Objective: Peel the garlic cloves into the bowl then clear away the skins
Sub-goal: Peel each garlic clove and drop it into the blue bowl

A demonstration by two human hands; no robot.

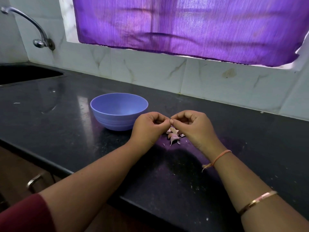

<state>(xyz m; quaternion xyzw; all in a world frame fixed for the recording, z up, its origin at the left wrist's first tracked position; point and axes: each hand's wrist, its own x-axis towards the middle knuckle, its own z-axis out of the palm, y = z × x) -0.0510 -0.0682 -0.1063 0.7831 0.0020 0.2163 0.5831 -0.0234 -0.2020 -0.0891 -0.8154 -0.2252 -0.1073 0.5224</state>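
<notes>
A light blue bowl stands on the black counter; its inside looks empty. Just right of it my left hand and my right hand meet fingertip to fingertip above the counter. Both pinch something small between thumb and forefinger, most likely a garlic clove, which the fingers almost wholly hide. Under the hands lies a small heap of pinkish garlic cloves and loose skins.
A dark sink is sunk into the counter at the far left, with a tap on the tiled wall above. A purple curtain hangs over the window. The counter's front edge runs diagonally at the lower left, with a drawer handle below.
</notes>
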